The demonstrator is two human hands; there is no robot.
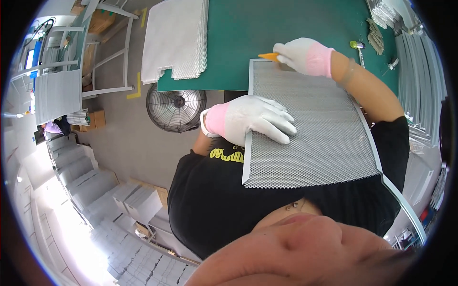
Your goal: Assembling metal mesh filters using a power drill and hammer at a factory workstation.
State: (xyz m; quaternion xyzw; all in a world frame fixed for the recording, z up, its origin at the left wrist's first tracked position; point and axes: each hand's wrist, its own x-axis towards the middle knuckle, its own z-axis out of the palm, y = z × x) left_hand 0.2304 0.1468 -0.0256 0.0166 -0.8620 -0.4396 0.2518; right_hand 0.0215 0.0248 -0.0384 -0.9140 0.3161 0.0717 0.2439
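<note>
While the left hand [253, 118] lies flat on the mesh filter panel [310, 128] at nine o'clock, fingers spread, the right hand [303, 55] grips a yellow scraper [268, 56] at its twelve-o'clock corner on the green mat [286, 24]. Edge-working appears in hand; next calls for steady pressure along the frame.

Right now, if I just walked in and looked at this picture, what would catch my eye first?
Most striking is the large framed sheet of grey metal mesh in the middle, its far end resting on the green work mat. The left hand, in a white glove with a pink cuff, presses on its near left edge, while the right hand holds a small yellow tool at its far corner. A round wire-caged fan sits on the floor at left.
</note>
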